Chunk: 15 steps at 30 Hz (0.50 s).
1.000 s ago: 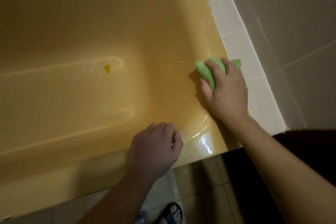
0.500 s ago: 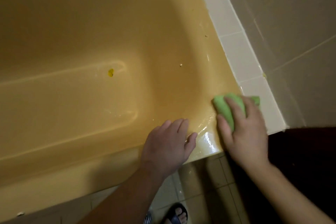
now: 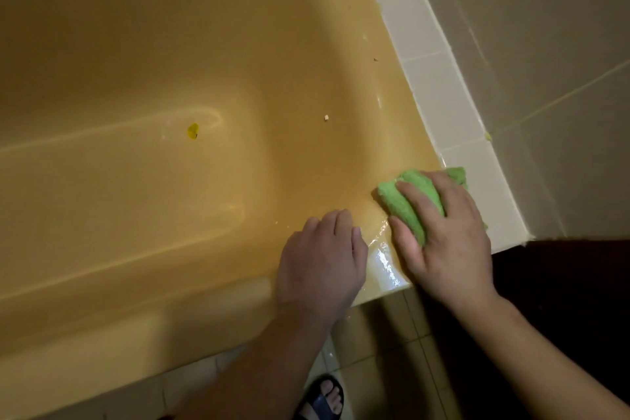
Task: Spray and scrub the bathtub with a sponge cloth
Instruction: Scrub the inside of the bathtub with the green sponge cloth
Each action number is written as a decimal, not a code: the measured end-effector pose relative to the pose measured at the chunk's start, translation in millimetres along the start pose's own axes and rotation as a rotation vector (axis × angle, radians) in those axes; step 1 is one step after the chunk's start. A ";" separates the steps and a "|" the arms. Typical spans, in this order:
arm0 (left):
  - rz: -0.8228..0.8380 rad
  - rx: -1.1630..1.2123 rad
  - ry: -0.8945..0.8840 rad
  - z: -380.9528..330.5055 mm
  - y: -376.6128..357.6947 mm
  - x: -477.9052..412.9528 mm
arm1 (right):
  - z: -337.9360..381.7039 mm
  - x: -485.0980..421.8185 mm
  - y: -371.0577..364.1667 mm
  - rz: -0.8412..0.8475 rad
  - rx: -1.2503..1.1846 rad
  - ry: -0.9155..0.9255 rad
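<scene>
The yellow bathtub point(image 3: 136, 215) fills most of the view. My right hand point(image 3: 446, 242) grips a bunched green sponge cloth point(image 3: 402, 204) and presses it on the tub's rim at the near right corner, with fingers over the top and the thumb along its side. Beside it, my left hand point(image 3: 320, 266) rests on the near rim, its fingers bent over the inner edge and holding nothing. A wet shine point(image 3: 385, 259) lies on the rim between the two hands. No spray bottle is in view.
A yellow speck point(image 3: 193, 130) and a small white crumb point(image 3: 326, 118) lie inside the tub. A pale tile ledge point(image 3: 439, 95) runs along the tub's right end below the beige tiled wall point(image 3: 545, 78). My foot in a dark sandal point(image 3: 324, 399) stands on the floor tiles.
My right hand dragged the cloth along the right end rim toward the near corner, then a little leftward. My left hand slid right along the near rim and now stays put.
</scene>
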<state>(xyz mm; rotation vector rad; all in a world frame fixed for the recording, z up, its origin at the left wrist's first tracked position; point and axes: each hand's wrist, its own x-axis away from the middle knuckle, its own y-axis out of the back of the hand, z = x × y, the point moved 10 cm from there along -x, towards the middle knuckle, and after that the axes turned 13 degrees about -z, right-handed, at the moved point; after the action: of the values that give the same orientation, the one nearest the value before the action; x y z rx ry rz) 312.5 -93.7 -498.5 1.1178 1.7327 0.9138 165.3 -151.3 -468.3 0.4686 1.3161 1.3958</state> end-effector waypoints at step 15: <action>0.185 -0.014 0.094 -11.0 -29.0 -8.8 | -15.9 -55.1 -19.7 -0.056 0.001 -0.029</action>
<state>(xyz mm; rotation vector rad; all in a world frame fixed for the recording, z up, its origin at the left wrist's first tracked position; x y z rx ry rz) 295.4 -112.9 -518.0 1.2594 1.7155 1.1061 177.6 -210.6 -469.5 0.4476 1.2973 1.3378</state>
